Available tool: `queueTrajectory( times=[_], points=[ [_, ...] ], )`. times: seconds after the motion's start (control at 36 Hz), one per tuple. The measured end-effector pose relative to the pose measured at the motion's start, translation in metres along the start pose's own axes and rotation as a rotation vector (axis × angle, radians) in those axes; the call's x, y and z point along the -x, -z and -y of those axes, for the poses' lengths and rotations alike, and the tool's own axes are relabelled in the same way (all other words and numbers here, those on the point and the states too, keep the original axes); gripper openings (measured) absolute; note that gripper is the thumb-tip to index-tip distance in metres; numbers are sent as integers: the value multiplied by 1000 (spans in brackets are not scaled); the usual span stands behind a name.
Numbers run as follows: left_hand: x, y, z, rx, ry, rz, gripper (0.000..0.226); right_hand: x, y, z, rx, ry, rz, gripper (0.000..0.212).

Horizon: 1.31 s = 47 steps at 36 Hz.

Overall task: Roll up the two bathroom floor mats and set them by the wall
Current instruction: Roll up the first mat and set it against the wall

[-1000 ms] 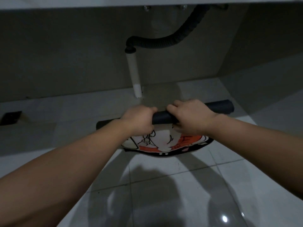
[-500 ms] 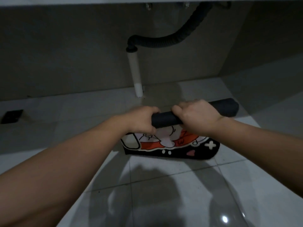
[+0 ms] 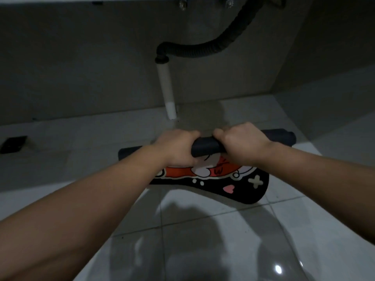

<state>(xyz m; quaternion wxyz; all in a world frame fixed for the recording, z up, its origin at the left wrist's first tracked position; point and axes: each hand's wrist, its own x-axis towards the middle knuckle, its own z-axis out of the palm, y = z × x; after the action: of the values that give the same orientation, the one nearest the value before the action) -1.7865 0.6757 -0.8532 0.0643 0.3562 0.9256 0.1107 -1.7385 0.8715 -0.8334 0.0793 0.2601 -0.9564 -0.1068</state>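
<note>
A bath mat (image 3: pixel 239 179) with a black back and an orange-and-white cartoon print lies on the tiled floor, partly rolled into a dark tube (image 3: pixel 205 146) that runs left to right. My left hand (image 3: pixel 176 148) grips the roll left of its middle. My right hand (image 3: pixel 241 141) grips it just to the right, the two almost touching. The unrolled flap spreads toward me below the hands, its right corner curling off the floor. Only one mat is in view.
A white drain pipe (image 3: pixel 167 92) with a black corrugated hose (image 3: pixel 205 50) comes down to the floor just behind the roll. The grey wall (image 3: pixel 81 67) stands beyond it. A dark floor drain (image 3: pixel 13 144) sits at the far left. Glossy floor tiles (image 3: pixel 203 230) stretch toward me.
More of the printed flap shows below the roll than a second ago, and its right corner has come into sight. Both hands stay clamped on the roll.
</note>
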Motion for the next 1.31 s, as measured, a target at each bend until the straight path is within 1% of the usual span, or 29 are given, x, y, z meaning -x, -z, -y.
queueTrajectory(
  times=[0.06,0.11,0.14,0.19,0.25,0.31,0.36,0.42,0.47,0.53,0.56,0.58,0.64,0.69,0.75,0.81,0.86,0.92,1.0,1.03,1.08,1.14,1.19,1.25,1.31],
  points=[
    [-1,-1,0,74,12,32,29,2,0,3,74,49,-63,18],
    [0,-3,1,-16,-12,-34,25,4,0,4,90,53,-65,19],
    [1,-4,1,-85,-30,-83,24,3,1,4,61,39,-38,24],
    [3,-7,1,-211,-87,-176,24,0,5,3,-71,-35,94,37],
    [5,-9,-1,-309,-155,-252,25,-5,12,0,-253,-138,274,44],
    [6,-10,-5,-365,-199,-310,27,-8,14,-3,-436,-209,399,44],
    [6,-10,-7,-389,-211,-354,29,-10,13,-4,-561,-248,445,39],
    [5,-9,-6,-396,-209,-372,30,-10,11,-3,-555,-265,431,35],
    [4,-7,-4,-347,-183,-329,35,-9,9,-1,-487,-260,384,31],
    [1,-4,0,-250,-116,-219,51,-5,6,-1,-326,-190,275,27],
    [0,-2,3,-186,-68,-132,60,-3,4,-2,-211,-128,205,27],
    [0,1,6,-93,-23,-33,65,0,3,-3,-105,-65,137,26],
    [0,5,11,110,29,126,58,3,2,-4,19,26,25,25],
    [3,6,13,169,51,176,47,4,3,-3,53,65,-31,23],
    [4,5,13,136,55,144,34,4,4,-2,51,66,-38,22],
    [4,3,11,90,44,76,33,3,4,-2,45,56,-24,23],
    [6,2,9,-11,26,-4,31,1,5,-3,20,35,3,30],
    [8,1,8,-152,-20,-95,30,-2,8,-3,-95,-42,112,39],
    [9,-4,3,-332,-117,-249,31,-7,13,-2,-390,-185,327,43],
    [9,-5,2,-356,-133,-276,31,-8,13,-2,-452,-207,362,43],
    [8,-6,0,-368,-143,-303,31,-10,12,-4,-502,-233,386,40],
    [6,-5,1,-360,-139,-301,33,-10,11,-4,-466,-240,358,35],
    [4,-4,3,-294,-112,-250,39,-7,8,-4,-307,-193,253,30],
    [2,-2,7,-181,-41,-135,45,-3,2,-4,-104,-87,103,29],
    [1,-2,11,27,16,16,45,0,-2,-4,3,-4,-11,28]
  ],
)
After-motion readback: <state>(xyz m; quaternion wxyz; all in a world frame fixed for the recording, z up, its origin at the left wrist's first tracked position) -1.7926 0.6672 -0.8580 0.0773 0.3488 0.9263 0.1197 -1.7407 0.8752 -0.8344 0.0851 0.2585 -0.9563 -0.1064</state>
